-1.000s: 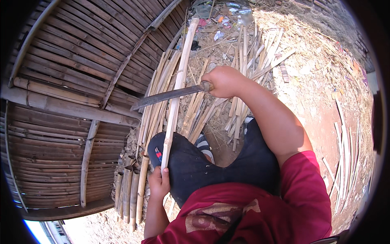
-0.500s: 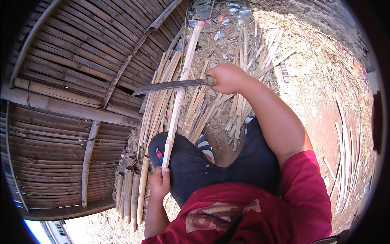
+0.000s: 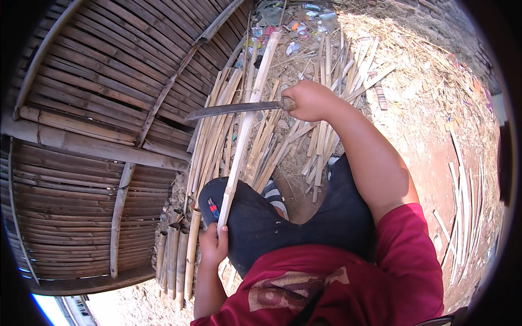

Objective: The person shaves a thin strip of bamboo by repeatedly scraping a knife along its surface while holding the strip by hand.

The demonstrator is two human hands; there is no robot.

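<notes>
Nearest is the red shirt [image 3: 359, 277], with dark trousers [image 3: 293, 234] beyond it, the knees bent and spread. The left hand [image 3: 214, 243] is closed around the near end of a pale bamboo strip [image 3: 237, 163], thumb on top, beside the left thigh. The strip rests over the left knee and slants away, its far end leaning slightly right. Left of that hand, several hollow poles [image 3: 182, 266] stand close together. Farther out, the right hand [image 3: 308, 101] grips a knife [image 3: 231, 110] by its handle, the long blade pointing left and crossing the strip; whether the edge bites in, I cannot tell. Beyond and beneath lie more slats [image 3: 209, 144], beside a bamboo wall [image 3: 109, 87] on the left. Farthest off, litter [image 3: 293, 48] is scattered over straw.
</notes>
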